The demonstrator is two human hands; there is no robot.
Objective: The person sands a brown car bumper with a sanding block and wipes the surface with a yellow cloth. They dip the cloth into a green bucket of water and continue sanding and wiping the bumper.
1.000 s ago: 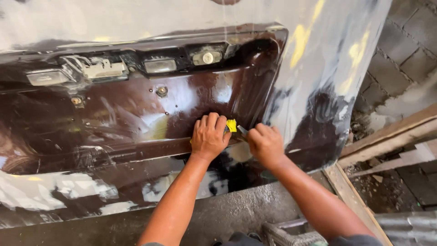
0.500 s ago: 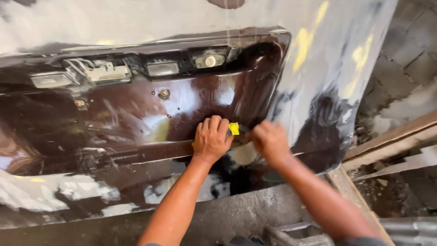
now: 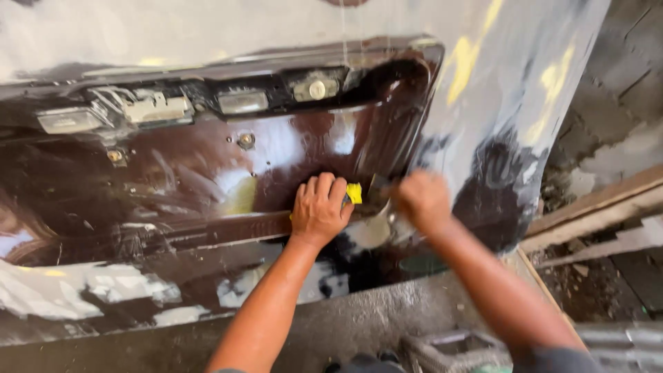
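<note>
A dark brown, glossy car body panel [image 3: 207, 179] fills most of the frame, its surface wet and patched with pale grey filler at lower left and along the right side. Near the middle of the frame the left hand [image 3: 319, 211] lies flat on the panel, palm down, fingers [image 3: 324, 186] spread a little and pointing toward the top of the frame. It presses on a yellow pad [image 3: 354, 193], of which only a small corner shows past the fingertips, so the pad sits between the hand and the panel, just at the lower edge of the recessed area.

Just to the right, the right hand [image 3: 423, 200] is blurred. It is curled into a loose fist beside the left hand, and a dark, narrow tool [image 3: 380, 188] juts from it toward the yellow pad; how tightly the fingers close on it cannot be told from the blur. A round pale patch of filler [image 3: 369, 231] lies on the panel just below the two hands.

Across the top of the recess sit light fittings [image 3: 242, 102] and a round lock barrel [image 3: 317, 89]. At the right edge of the frame lie wooden planks [image 3: 594, 207] on rough ground, and a grey metal object [image 3: 449, 349] shows at the bottom, between the forearms.
</note>
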